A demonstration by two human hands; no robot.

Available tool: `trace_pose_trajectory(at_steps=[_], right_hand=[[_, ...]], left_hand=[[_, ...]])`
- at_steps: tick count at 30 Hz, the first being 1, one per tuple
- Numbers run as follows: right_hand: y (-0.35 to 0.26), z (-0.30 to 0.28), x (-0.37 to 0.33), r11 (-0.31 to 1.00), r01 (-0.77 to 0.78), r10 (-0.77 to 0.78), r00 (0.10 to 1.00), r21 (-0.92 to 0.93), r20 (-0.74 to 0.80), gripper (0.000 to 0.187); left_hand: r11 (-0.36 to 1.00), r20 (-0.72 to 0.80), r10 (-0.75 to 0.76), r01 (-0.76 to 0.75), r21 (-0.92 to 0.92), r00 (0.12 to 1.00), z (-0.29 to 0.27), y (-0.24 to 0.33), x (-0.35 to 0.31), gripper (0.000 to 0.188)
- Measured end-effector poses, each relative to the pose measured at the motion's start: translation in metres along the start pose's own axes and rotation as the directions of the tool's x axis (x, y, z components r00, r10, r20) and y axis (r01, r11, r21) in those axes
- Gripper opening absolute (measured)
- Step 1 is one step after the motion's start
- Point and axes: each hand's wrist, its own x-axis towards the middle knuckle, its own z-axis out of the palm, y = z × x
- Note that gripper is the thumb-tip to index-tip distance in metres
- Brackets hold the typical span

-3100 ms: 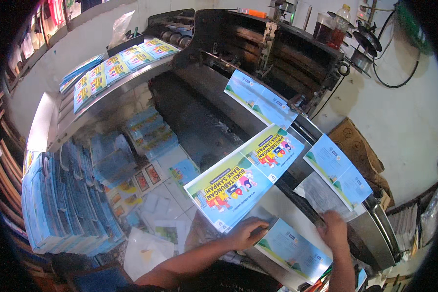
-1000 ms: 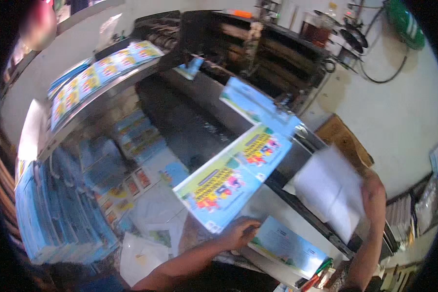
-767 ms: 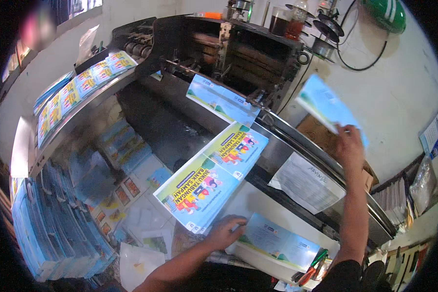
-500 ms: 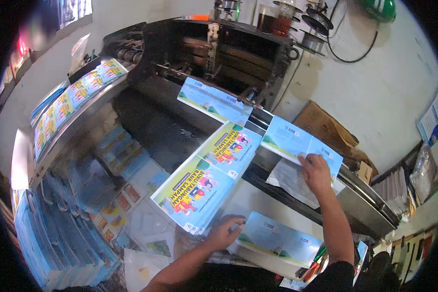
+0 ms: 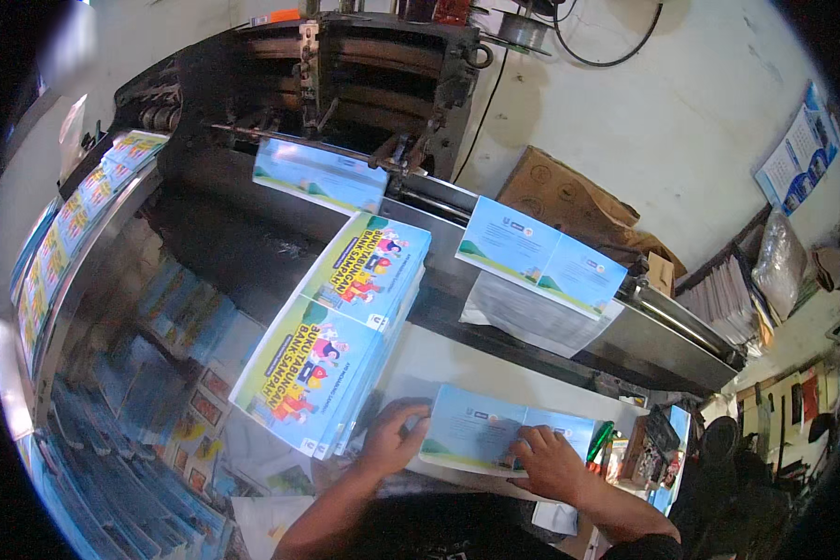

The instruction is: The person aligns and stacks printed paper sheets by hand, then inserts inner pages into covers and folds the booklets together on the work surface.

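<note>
A blue printed double-width booklet (image 5: 476, 417) with a green landscape along its lower edge lies in front of me on a white surface. At its left edge, my left hand (image 5: 392, 439) is curled, thumb and fingers closed against the paper. My right hand (image 5: 553, 459) reaches over its lower right half with bent fingers gripping the near edge; the thumb is mostly hidden. To the left rises a stack of illustrated printed booklets (image 5: 331, 327), yellow, green and blue. Beyond my hands, a similar blue booklet (image 5: 541, 254) rests on the machine's rail, touched by neither hand.
A dark metal machine (image 5: 364, 93) fills the back, with another blue booklet (image 5: 322, 177) against its rail. White paper (image 5: 523, 313) hangs under the right-hand booklet. Brown cardboard (image 5: 569, 201) leans on the wall. Blue stacks (image 5: 112, 448) stand left; a green-handled tool (image 5: 600, 441) lies right.
My right hand has come down from the booklet on the rail to the near one. My left hand stays at its left edge. The whole view has shifted.
</note>
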Motion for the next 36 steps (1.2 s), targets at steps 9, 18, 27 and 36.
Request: trace_pose_trajectory(at_steps=[9, 18, 27, 36], right_hand=[[0.103, -0.134, 0.023, 0.964, -0.053, 0.160, 0.897, 0.259, -0.411, 0.017], [0.149, -0.196, 0.127, 0.963, -0.240, -0.027, 0.369, -0.123, -0.929, 0.024], [0.124, -0.061, 0.107, 0.994, -0.077, 0.004, 0.744, -0.079, -0.668, 0.016], [0.012, -0.005, -0.005, 0.994, -0.051, 0.058, 0.996, 0.095, -0.073, 0.066]], left_hand=[[0.986, 0.027, -0.152, 0.153, -0.070, 0.988, -0.001, 0.006, -0.001, 0.021], [0.973, 0.053, -0.218, 0.222, -0.070, 0.974, 0.000, 0.001, -0.004, 0.024], [0.975, 0.059, -0.216, 0.219, -0.033, 0.975, 0.002, 0.003, -0.006, 0.023], [0.989, 0.017, -0.136, 0.137, -0.050, 0.991, 0.001, 0.007, 0.000, 0.022]])
